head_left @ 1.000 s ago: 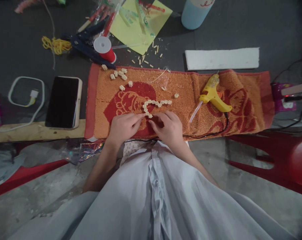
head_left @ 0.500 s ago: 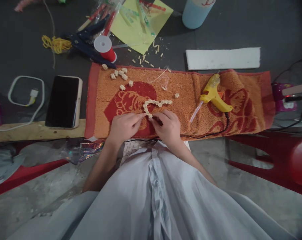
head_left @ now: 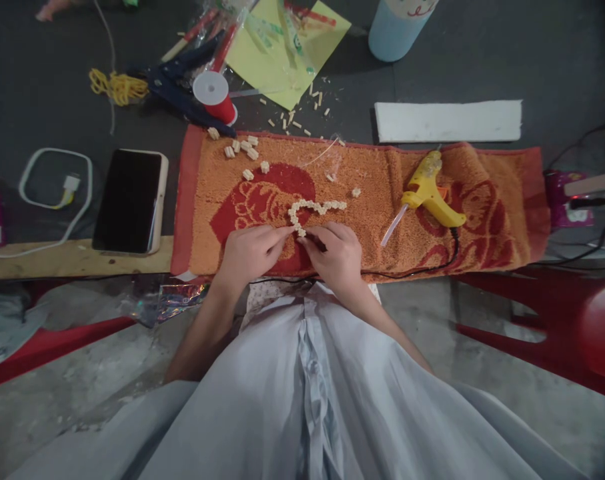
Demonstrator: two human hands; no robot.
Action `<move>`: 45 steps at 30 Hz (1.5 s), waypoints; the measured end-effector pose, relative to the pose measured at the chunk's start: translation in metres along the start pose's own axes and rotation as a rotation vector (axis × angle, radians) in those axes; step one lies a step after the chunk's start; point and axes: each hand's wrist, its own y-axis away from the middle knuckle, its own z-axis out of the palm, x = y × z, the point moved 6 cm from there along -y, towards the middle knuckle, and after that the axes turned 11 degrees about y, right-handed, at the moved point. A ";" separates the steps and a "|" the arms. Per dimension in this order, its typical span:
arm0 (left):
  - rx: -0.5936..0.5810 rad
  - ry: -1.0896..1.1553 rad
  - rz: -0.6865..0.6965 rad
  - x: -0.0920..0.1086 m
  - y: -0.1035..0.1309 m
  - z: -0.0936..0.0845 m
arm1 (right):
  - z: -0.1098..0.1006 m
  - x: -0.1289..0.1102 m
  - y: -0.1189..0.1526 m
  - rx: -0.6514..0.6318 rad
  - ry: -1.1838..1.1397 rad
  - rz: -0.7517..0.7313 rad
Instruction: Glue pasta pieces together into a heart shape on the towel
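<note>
A curved chain of small cream-coloured bunched pieces [head_left: 311, 204] lies on an orange and red towel [head_left: 369, 173], bent like part of a heart outline. My left hand [head_left: 249, 253] is closed, thumb and index fingertip meeting the chain's lower end from the left. From the right, my right hand [head_left: 336, 255] pinches that same end; its fingertips partly hide the piece there. Loose bunches [head_left: 247, 147] of the same kind sit at the towel's upper left, and one single bunch [head_left: 356, 192] rests right of the chain. Farther right lies a yellow glue gun [head_left: 432, 193] with a clear glue stick.
A phone [head_left: 128, 200] and white cable [head_left: 91, 177] lie at left. Behind the towel are a red thread spool [head_left: 216, 99], dark-blue-handled tool [head_left: 169, 90], yellow-green paper [head_left: 287, 73], short cream sticks [head_left: 292, 120], white strip [head_left: 447, 121] and blue bottle [head_left: 397, 30].
The camera view has shifted slightly. Both hands stay at the chain's lower end, and the chain keeps its shape.
</note>
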 end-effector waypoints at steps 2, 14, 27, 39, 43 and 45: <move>-0.001 0.005 0.002 0.000 0.000 0.000 | -0.001 0.000 0.000 0.015 0.010 -0.002; 0.012 -0.006 0.014 0.001 0.000 -0.002 | -0.002 -0.002 0.000 0.048 0.013 -0.017; 0.018 0.013 0.024 0.002 -0.001 -0.001 | -0.004 -0.003 0.001 0.109 0.014 -0.047; 0.030 0.024 0.017 0.002 0.000 -0.002 | -0.004 -0.003 0.001 0.122 0.019 -0.062; 0.046 0.019 0.052 0.003 0.000 -0.002 | -0.003 -0.002 0.002 0.107 0.024 -0.048; 0.048 0.015 0.050 0.003 0.000 -0.002 | -0.002 -0.002 0.002 0.104 0.029 -0.044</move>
